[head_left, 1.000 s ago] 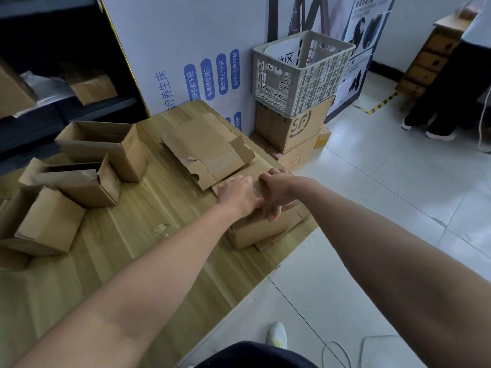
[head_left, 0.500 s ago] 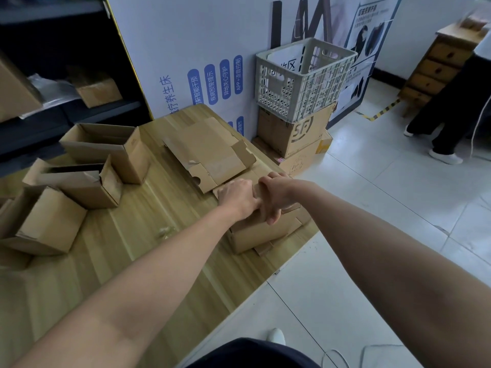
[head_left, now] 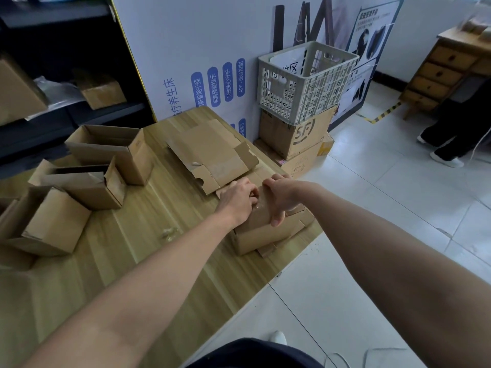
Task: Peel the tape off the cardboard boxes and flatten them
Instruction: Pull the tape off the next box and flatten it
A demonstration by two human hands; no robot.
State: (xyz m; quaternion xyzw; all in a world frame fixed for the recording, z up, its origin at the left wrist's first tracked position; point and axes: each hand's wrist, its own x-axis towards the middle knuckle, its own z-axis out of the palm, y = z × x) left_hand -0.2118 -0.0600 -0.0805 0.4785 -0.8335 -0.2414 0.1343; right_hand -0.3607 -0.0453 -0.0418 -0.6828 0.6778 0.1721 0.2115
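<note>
Wooden table [head_left: 127,251] | right hand [head_left: 282,197] grip curled round box [head_left: 265,231] | left hand [head_left: 236,203] grip unclear, fingertips hidden

Left hand [head_left: 235,201] and right hand [head_left: 283,196] grip a small brown cardboard box [head_left: 268,231] at 3 o'clock on the pale wooden desk [head_left: 132,251]

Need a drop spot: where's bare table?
Bare table: the strip between the open boxes and the left forearm, around a small scrap. Crowded: the far end under flattened cardboard, and the box held by left hand and right hand.
</note>
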